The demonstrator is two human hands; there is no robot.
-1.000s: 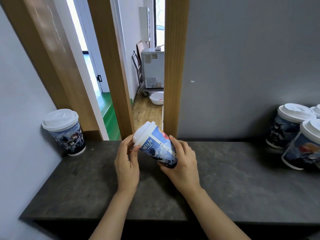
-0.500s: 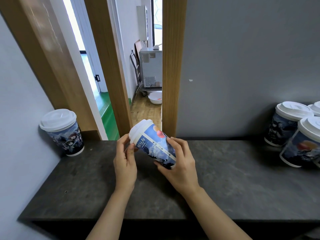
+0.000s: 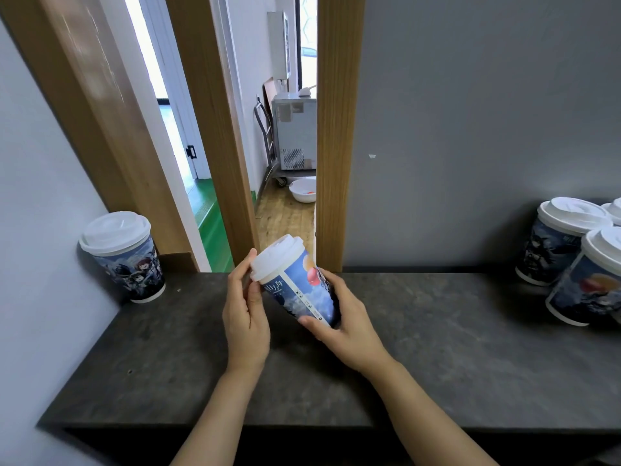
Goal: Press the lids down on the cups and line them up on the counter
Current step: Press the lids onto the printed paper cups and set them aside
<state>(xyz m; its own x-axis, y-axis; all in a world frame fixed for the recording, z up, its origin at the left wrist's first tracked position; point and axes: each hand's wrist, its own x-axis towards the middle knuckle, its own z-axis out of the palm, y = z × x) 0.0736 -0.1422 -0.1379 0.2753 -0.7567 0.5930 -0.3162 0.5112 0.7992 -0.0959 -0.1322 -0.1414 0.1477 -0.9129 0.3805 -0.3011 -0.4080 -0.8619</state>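
Note:
I hold a blue printed paper cup (image 3: pixel 300 290) with a white lid (image 3: pixel 276 257), tilted to the left above the dark counter (image 3: pixel 437 348). My right hand (image 3: pixel 342 326) grips the cup's body and base from below. My left hand (image 3: pixel 245 314) pinches the lid's rim with thumb and fingers. A lidded cup (image 3: pixel 122 255) stands upright in the counter's far left corner. On the far right stand three more lidded cups: one at the back (image 3: pixel 554 240), one in front (image 3: pixel 591 280), and one cut off by the frame edge (image 3: pixel 615 210).
A grey wall rises behind the right half of the counter. Wooden door frame posts (image 3: pixel 339 129) border an opening to a room with a white basin (image 3: pixel 304 190) on its floor. A pale wall closes off the left side.
The cup has tipped a little more upright in my hands, its lid rising. Both hands keep their hold. The view shifted slightly.

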